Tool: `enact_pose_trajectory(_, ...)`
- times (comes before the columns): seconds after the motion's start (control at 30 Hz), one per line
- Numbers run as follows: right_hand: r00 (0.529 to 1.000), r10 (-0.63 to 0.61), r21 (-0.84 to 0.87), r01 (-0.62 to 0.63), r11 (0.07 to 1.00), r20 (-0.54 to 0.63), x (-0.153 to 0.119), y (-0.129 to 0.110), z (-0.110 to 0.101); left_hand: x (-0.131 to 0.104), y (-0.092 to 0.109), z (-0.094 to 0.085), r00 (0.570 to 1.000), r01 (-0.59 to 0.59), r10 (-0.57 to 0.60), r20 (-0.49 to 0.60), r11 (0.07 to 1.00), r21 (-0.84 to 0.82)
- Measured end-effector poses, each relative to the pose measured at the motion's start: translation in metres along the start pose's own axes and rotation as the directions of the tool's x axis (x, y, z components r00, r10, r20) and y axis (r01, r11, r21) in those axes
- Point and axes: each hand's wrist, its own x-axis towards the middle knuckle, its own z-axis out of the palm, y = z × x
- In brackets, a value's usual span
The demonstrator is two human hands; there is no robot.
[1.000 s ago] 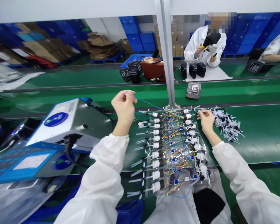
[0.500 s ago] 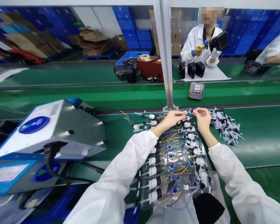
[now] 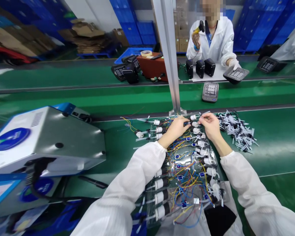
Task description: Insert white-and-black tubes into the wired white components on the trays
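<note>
Cylinders (image 3: 159,197), white and wired, lie in two columns on clear plastic (image 3: 185,160); at the far end the right hand (image 3: 210,125) pinches together, anything between indistinct; whether the left hand (image 3: 177,127) grips, I cannot tell.

1. An electronics assembly workshop, with long green work surfaces (image 3: 280,137).
2. It holds digital monitors (image 3: 210,92) and rows of wired components (image 3: 160,197).
3. A white-coated co-worker (image 3: 211,39) is opposite; stacked blue crates (image 3: 147,32) stand behind.
</note>
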Motion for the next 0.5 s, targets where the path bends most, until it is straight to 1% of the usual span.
enact_pose_trajectory(0.07,1.000,0.002,-0.047,-0.001,0.999,0.024,-0.0018,-0.0001,0.0025,0.0007,0.0006,0.0005,1.000,0.015,-0.015,-0.003,1.000,0.007)
enact_pose_trajectory(0.1,0.999,-0.012,-0.077,0.015,0.997,0.038,-0.0023,0.0001,0.0032,0.0012,0.0013,0.0009,0.999,0.040,-0.040,-0.008,0.999,0.009)
enact_pose_trajectory(0.2,0.994,-0.079,-0.135,0.089,0.987,0.077,-0.0023,0.0007,0.0035,0.0024,0.0036,0.0025,0.988,0.152,-0.152,-0.007,0.988,-0.001)
enact_pose_trajectory(0.27,0.991,-0.102,-0.146,0.113,0.983,0.081,-0.0021,0.0006,0.0032,0.0031,0.0046,0.0040,0.979,0.203,-0.203,-0.013,0.979,-0.009)
enact_pose_trajectory(0.4,0.992,-0.081,-0.191,0.097,0.977,0.093,-0.0034,0.0001,0.0035,0.0029,0.0039,0.0068,0.975,0.212,-0.211,-0.065,0.977,0.008)
enact_pose_trajectory(0.47,0.994,-0.050,-0.194,0.067,0.979,0.093,-0.0041,0.0003,0.0039,0.0022,0.0027,0.0066,0.972,0.199,-0.204,-0.113,0.978,-0.059)
enact_pose_trajectory(0.5,0.995,-0.038,-0.184,0.054,0.981,0.088,-0.0042,0.0006,0.0040,0.0017,0.0023,0.0059,0.967,0.189,-0.208,-0.146,0.973,-0.133)
